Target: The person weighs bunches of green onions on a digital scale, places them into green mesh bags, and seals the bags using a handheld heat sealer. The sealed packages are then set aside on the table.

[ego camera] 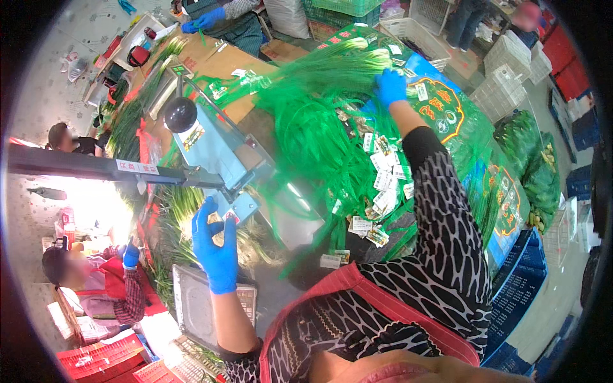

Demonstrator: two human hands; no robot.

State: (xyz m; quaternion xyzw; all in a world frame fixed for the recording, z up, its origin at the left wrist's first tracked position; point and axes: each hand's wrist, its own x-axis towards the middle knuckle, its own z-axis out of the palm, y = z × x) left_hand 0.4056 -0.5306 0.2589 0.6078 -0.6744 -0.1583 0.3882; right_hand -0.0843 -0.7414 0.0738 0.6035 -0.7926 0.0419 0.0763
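My left hand, in a blue glove, is raised with thumb and fingers apart at the front of a light-blue bench machine. Its thumb tip overlaps a red-and-white sticker on the machine's lower block; contact is unclear. A black ball sits on top of the machine. My right hand, also blue-gloved, reaches to the pale ends of scallion bunches; its curled fingertips are hidden. Between my hands lies a heap of green mesh net sleeves with printed tags.
More scallions lie behind the machine. Co-workers are at the left, and another's gloved hands are across the table. Filled green net sacks and blue crates stand at right. A grey tray is near my left forearm.
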